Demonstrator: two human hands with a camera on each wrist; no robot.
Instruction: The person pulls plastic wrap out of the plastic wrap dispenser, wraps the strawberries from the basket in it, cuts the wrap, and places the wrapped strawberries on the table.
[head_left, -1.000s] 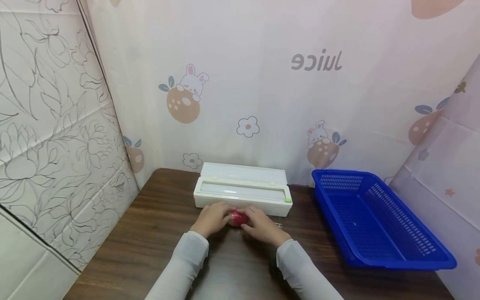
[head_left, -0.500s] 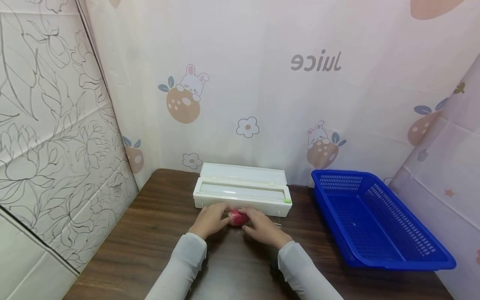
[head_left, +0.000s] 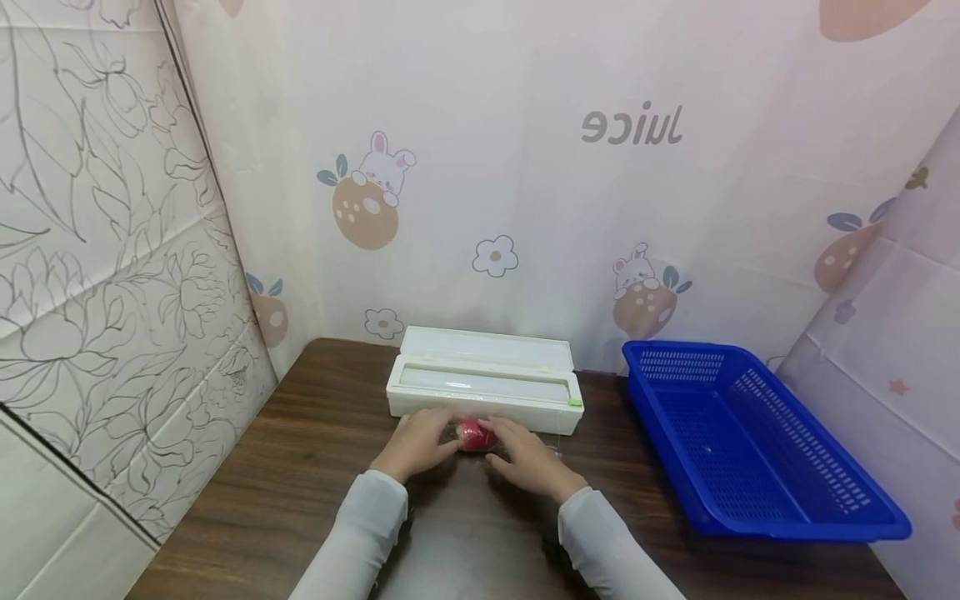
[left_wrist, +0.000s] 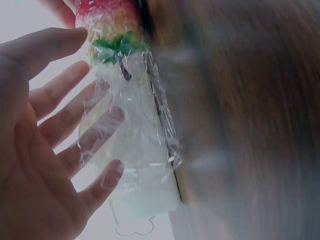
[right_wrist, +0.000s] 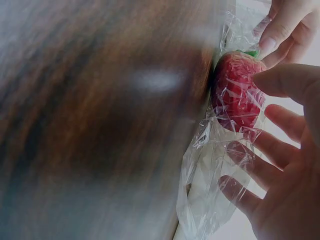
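Since a second ago the left hand (head_left: 415,444) has shifted slightly leftward, and the red fruit (head_left: 474,435) has gone a little the same way. At the far left hangs a sheet (head_left: 97,250) with line-drawn flowers, beside the brown table (head_left: 300,475). The left hand holds its fingers spread, its thumb by the fruit's green leafy end and some fingertips behind clear film (left_wrist: 127,135). Behind both hands stands a white box (head_left: 420,406), lid raised. The fruit sits between the hands, just in front of the box, wrapped in the film, which trails from both ends; whether it touches the table is hard to tell. The right hand (head_left: 531,461) has its fingers spread too, thumb at the fruit. Farther right stands a blue basket (head_left: 817,530)
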